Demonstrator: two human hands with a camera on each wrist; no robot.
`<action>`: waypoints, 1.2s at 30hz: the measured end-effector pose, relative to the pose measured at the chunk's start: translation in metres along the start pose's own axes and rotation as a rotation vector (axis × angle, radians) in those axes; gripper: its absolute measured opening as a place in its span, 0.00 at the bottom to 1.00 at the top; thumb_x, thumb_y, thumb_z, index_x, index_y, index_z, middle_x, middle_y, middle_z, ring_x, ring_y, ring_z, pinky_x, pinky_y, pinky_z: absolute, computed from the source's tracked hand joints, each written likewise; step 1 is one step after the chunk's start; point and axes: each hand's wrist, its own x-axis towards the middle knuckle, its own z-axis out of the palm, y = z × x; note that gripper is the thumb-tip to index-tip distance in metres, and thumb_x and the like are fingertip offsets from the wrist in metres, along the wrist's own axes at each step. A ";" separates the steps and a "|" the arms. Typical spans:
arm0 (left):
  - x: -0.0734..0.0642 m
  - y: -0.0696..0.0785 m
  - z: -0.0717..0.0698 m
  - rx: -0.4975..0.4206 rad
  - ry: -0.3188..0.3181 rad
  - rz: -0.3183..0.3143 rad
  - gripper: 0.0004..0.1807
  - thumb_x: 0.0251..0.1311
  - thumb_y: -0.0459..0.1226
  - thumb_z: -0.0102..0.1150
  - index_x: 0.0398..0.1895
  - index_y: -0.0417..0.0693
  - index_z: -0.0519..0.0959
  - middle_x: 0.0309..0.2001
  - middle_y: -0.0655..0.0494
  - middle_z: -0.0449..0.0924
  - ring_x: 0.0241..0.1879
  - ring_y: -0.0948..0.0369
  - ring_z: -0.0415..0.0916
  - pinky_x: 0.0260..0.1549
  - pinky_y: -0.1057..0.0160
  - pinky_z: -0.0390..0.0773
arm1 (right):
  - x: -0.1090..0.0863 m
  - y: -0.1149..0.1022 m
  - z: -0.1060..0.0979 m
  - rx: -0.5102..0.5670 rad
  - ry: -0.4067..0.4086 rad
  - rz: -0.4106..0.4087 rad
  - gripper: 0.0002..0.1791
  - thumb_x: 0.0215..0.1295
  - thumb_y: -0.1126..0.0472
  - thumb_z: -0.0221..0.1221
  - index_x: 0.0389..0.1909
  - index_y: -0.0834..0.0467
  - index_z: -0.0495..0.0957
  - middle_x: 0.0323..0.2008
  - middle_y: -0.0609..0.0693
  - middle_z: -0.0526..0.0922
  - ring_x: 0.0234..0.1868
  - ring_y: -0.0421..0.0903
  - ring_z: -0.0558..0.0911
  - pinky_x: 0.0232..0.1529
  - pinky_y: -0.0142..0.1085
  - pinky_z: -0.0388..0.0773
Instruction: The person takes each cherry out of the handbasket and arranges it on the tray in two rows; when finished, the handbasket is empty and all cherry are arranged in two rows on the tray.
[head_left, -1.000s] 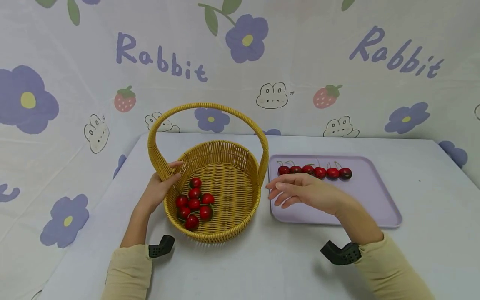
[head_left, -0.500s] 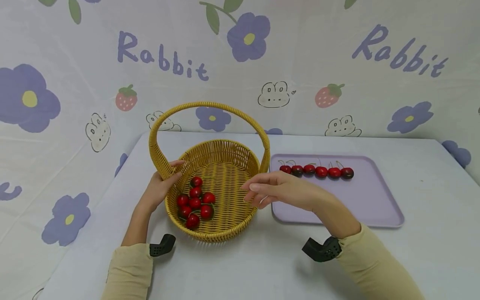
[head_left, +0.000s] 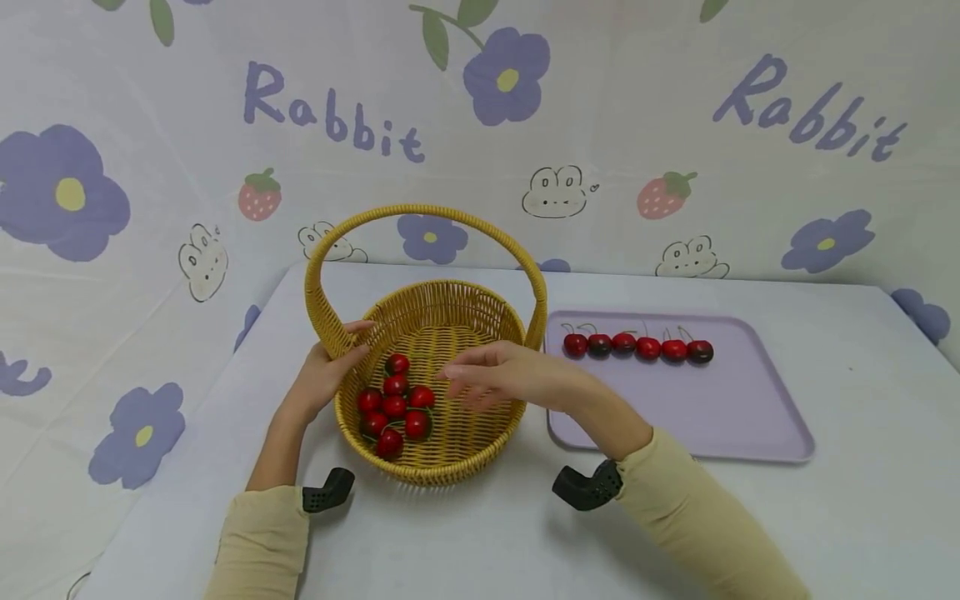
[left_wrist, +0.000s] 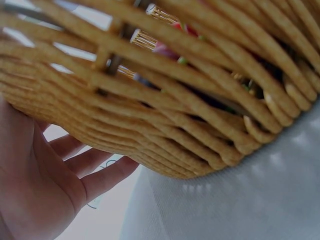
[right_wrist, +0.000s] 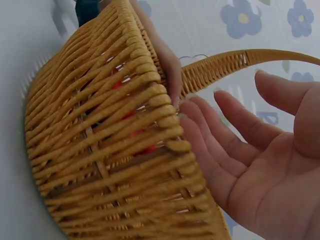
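A yellow wicker basket (head_left: 431, 477) with a tall arched handle stands left of centre in the head view. Several red cherries (head_left: 394, 407) lie together in its left half. My left hand (head_left: 318, 379) grips the basket's left side where the handle meets the rim; the left wrist view has its fingers along the outside of the weave (left_wrist: 165, 100). Over the basket's right side hovers my right hand (head_left: 517, 377), fingers loosely extended and pointing left towards the cherries. In the right wrist view nothing lies between its thumb and fingers.
A light purple tray (head_left: 675, 417) lies right of the basket, with several stemmed cherries (head_left: 648, 348) in a row along its far side. Behind the white table (head_left: 465, 550) hangs a patterned cloth (head_left: 600, 100). Each wrist wears a black device (head_left: 587, 486).
My right hand has moved left from over the tray to over the basket's right part. The left hand keeps its place on the basket, and the view has shifted slightly.
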 end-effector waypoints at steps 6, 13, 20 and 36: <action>0.000 0.000 0.001 -0.006 -0.002 0.009 0.22 0.70 0.35 0.48 0.66 0.40 0.66 0.66 0.39 0.63 0.62 0.42 0.63 0.59 0.40 0.60 | 0.019 -0.001 0.009 -0.060 0.084 0.090 0.24 0.70 0.47 0.53 0.57 0.60 0.76 0.47 0.56 0.81 0.45 0.51 0.81 0.45 0.43 0.79; 0.001 0.000 0.002 -0.009 0.002 0.010 0.22 0.70 0.36 0.48 0.66 0.40 0.66 0.66 0.39 0.63 0.62 0.43 0.63 0.60 0.40 0.60 | 0.039 0.005 0.012 -0.090 0.167 0.170 0.23 0.70 0.49 0.54 0.56 0.61 0.76 0.44 0.54 0.82 0.40 0.49 0.82 0.42 0.41 0.80; 0.000 -0.001 0.000 -0.008 0.007 -0.001 0.23 0.70 0.36 0.48 0.66 0.41 0.66 0.66 0.40 0.63 0.63 0.43 0.62 0.60 0.40 0.59 | 0.056 0.011 0.016 -0.026 0.185 0.248 0.22 0.70 0.50 0.53 0.57 0.61 0.75 0.45 0.55 0.81 0.42 0.50 0.81 0.40 0.41 0.81; 0.000 -0.001 0.000 -0.021 -0.005 0.015 0.23 0.70 0.36 0.48 0.66 0.40 0.66 0.67 0.41 0.62 0.64 0.44 0.61 0.61 0.41 0.58 | 0.072 0.010 0.029 -0.058 0.091 0.251 0.20 0.65 0.64 0.60 0.57 0.64 0.75 0.43 0.53 0.78 0.37 0.47 0.81 0.42 0.37 0.80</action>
